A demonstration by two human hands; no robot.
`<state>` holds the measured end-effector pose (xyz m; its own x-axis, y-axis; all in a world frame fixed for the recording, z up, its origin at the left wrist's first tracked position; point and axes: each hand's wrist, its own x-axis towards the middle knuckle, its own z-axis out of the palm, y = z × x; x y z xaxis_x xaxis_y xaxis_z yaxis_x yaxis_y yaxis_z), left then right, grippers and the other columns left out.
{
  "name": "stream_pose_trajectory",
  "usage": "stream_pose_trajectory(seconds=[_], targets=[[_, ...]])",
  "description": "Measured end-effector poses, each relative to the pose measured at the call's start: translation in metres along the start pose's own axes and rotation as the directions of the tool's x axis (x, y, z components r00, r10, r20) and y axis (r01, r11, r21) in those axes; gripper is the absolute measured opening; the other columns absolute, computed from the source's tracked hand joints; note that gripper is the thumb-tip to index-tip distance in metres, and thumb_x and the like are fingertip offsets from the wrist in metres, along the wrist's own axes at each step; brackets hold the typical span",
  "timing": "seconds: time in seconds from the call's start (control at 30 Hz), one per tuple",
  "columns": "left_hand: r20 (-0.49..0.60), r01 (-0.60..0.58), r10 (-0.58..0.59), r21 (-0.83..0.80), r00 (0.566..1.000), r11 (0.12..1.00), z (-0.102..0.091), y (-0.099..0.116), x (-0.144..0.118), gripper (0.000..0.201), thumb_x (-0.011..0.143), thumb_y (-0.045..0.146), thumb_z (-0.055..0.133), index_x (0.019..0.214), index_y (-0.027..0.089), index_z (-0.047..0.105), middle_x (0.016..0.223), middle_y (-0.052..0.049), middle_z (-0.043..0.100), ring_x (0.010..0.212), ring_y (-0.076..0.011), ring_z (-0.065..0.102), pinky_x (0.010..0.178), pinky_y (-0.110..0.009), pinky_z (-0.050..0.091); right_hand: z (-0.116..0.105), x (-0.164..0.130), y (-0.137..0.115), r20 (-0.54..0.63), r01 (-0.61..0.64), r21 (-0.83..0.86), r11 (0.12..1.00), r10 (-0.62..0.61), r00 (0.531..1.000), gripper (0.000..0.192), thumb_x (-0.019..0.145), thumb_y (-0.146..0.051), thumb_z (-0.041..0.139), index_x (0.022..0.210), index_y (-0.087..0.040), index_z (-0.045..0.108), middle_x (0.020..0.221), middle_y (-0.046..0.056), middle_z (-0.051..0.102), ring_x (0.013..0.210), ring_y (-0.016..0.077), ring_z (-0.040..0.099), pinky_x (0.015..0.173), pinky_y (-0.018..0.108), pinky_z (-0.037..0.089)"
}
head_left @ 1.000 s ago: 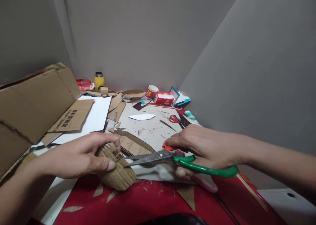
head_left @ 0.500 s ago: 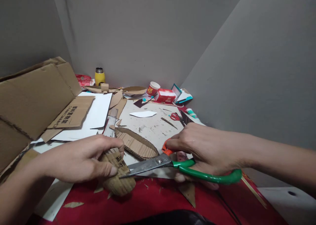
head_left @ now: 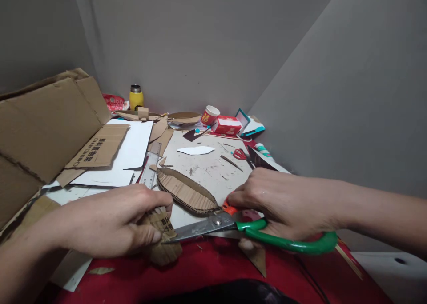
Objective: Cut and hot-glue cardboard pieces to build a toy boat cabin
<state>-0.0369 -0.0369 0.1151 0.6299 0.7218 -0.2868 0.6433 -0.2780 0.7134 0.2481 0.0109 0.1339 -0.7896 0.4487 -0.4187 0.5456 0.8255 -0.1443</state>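
Left hand (head_left: 110, 224) is gripping a cardboard piece (head_left: 163, 237); right hand (head_left: 283, 204) is gripping green-handled scissors (head_left: 247, 228) over the scrap-littered, red-covered counter (head_left: 213, 268) beneath grey walls (head_left: 200, 46).

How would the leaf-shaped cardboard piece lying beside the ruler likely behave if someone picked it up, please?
The cardboard piece shows corrugated ridges, so it is probably light and fairly stiff along them, though it may bend across them. It lies flat on the table, so it should slide rather than roll. Its thin pointed ends look apt to crease.
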Motion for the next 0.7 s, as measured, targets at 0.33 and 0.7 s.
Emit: stream_pose_trajectory(seconds=[0.33, 0.7], targets=[[0.025, -0.031, 0.029, 0.072, 0.999, 0.997, 0.0, 0.002, 0.001, 0.015, 0.08, 0.019, 0.055, 0.091, 0.024, 0.065, 0.081, -0.002, 0.067, 0.071, -0.0201, 0.062, 0.059, -0.026, 0.041, 0.017, -0.002, 0.003, -0.061, 0.036, 0.015, 0.999, -0.035, 0.997, 0.024, 0.082, -0.04, 0.054, 0.069, -0.02, 0.051, 0.062, 0.003, 0.061, 0.048, 0.0137, 0.046, 0.049, 0.027, 0.024], [-0.033, -0.083, 0.085, 0.059, 0.996, 0.995, -0.001, -0.002, -0.002, 0.018, 0.083, 0.026, 0.056, 0.098, 0.023, 0.066, 0.078, -0.002, 0.068, 0.069, -0.0196, 0.062, 0.057, -0.024, 0.042, 0.014, -0.002, -0.005, -0.119, -0.003, 0.011, 1.0, 0.005, 0.993, 0.014, 0.079, -0.034, 0.053, 0.078, -0.02, 0.055, 0.071, 0.005, 0.065, 0.054, 0.0179, 0.056, 0.051, 0.028, 0.029]])
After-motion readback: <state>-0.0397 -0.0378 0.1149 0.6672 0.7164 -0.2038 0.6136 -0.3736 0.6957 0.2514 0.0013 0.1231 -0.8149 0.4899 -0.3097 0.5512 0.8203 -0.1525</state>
